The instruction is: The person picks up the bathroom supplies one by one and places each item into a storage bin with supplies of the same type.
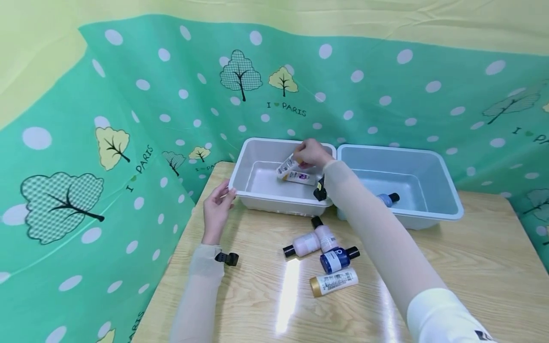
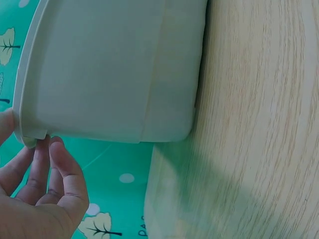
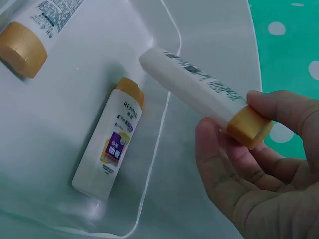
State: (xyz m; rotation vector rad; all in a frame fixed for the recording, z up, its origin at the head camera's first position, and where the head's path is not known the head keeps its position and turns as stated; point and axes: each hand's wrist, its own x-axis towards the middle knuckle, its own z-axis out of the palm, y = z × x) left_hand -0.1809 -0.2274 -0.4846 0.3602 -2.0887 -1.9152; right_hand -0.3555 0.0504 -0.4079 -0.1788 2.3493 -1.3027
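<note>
My right hand (image 1: 312,153) pinches the gold cap of a white bottle (image 3: 194,82), tilted over the inside of the grey bin (image 1: 280,202). Beneath it on the bin floor lies a white bottle with a purple label (image 3: 112,144), apart from my fingers. Another gold-capped white bottle (image 3: 47,25) shows at the upper left of the right wrist view; the head view does not show it clearly. At the bin's front left corner my left hand (image 1: 218,209) grips the rim, fingertips underneath it in the left wrist view.
A blue-grey bin (image 1: 450,200) with a blue bottle (image 1: 386,199) inside stands to the right. In front lie two pink bottles (image 1: 306,244), a dark blue bottle (image 1: 336,260) and a gold-capped white bottle (image 1: 339,281) on the wooden table (image 1: 253,305). Patterned green cloth (image 1: 171,124) hangs behind.
</note>
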